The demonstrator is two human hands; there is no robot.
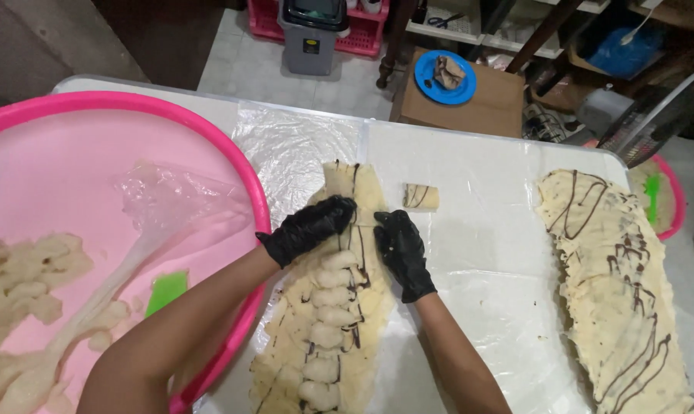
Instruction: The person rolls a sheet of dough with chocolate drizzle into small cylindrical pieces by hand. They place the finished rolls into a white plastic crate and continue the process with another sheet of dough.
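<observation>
The long dough strip (339, 307) is laid lengthwise, running away from the viewer; its far end is pinched by the left hand (309, 226) and right hand (399, 249), both closed on it.

Bright, even overhead light; sharp focus

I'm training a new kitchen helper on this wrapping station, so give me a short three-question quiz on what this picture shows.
1. True or false: both hands wear black gloves.
2. What lies in a row along the long dough sheet under the hands? A) banana pieces B) eggs C) sausages
3. Fill in: the small rolled piece lies on the plastic sheet just beyond the ____ hand.

Key:
1. True. The left hand and the right hand are both gloved.
2. A, the banana pieces.
3. right
</observation>
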